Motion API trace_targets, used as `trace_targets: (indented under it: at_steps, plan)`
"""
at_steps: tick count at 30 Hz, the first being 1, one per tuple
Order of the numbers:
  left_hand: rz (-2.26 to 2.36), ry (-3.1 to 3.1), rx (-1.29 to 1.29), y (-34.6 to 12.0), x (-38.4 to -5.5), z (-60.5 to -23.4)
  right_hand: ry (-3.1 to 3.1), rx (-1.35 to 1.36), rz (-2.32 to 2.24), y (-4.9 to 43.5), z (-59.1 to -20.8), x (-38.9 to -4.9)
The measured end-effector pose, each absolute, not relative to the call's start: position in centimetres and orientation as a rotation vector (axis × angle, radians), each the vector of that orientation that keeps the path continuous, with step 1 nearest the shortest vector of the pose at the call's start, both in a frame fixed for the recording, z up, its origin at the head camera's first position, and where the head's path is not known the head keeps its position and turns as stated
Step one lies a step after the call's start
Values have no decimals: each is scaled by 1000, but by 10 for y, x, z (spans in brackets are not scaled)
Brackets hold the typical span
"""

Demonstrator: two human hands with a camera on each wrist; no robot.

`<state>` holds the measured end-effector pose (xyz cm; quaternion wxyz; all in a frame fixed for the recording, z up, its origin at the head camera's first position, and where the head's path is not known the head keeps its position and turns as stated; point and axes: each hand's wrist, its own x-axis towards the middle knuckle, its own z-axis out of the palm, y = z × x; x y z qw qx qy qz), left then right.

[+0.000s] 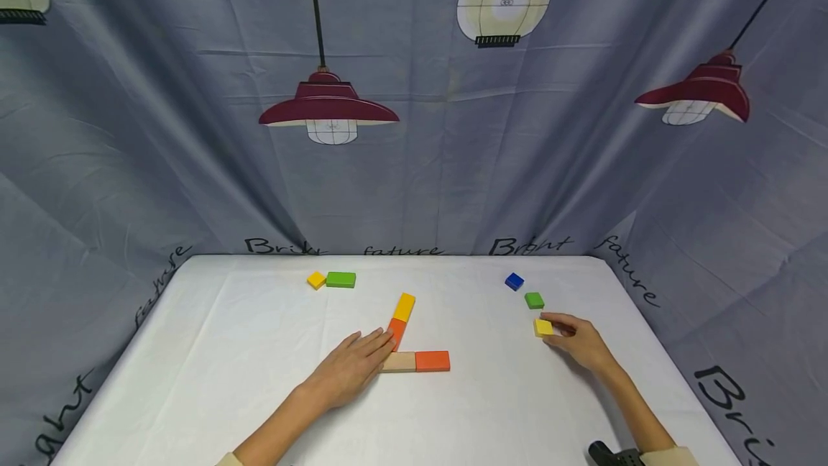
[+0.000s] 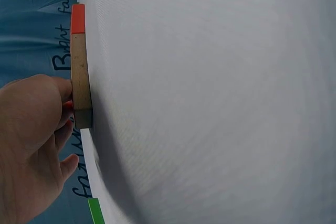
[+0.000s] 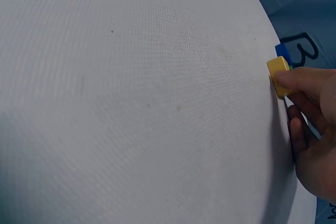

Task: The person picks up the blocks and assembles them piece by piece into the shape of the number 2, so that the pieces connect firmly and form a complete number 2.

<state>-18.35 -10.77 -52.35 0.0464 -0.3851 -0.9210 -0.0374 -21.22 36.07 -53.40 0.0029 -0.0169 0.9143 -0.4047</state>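
My right hand (image 1: 582, 344) pinches a small yellow block (image 1: 543, 328) between thumb and fingers at the right of the table; the right wrist view shows the thumb against the same yellow block (image 3: 279, 77). Fairly straight fingers of my left hand (image 1: 349, 372) touch a group of blocks near the middle. There, a plain wooden block (image 1: 399, 362) lies end to end with an orange block (image 1: 432, 361). A second orange block (image 1: 397, 334) and a yellow-orange block (image 1: 404, 306) form a slanted line behind. The left hand hides the corner where both lines come together.
Beyond the right hand lie a small green block (image 1: 534, 300) and a blue block (image 1: 514, 281). At the back left, a yellow block (image 1: 316, 280) sits beside a longer green block (image 1: 341, 280). Grey printed curtain (image 1: 414, 185) surrounds the white table (image 1: 259, 322).
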Motion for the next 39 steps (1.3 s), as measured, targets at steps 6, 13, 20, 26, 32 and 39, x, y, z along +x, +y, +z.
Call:
trace_targets:
  at_steps: [6, 13, 20, 26, 32, 39]
  plan:
    - [-121, -2804, -1177, -107, -183, -523, 2894, -35, -1252, 360, -535, -211]
    - [-128, -2798, -1172, -108, -183, -522, 2913, -105, -1258, 355, -531, -212]
    - [-136, -2795, -1171, -108, -184, -522, 2854, -102, -1336, 347, -521, -215]
    - [-132, -2783, -1178, -108, -184, -523, 2847, -118, -1374, 337, -512, -222]
    - [-136, -2799, -1181, -107, -182, -525, 2840, -157, -1406, 325, -501, -229]
    - [-110, -2816, -1175, -106, -182, -523, 2812, -198, -1433, 308, -486, -240]
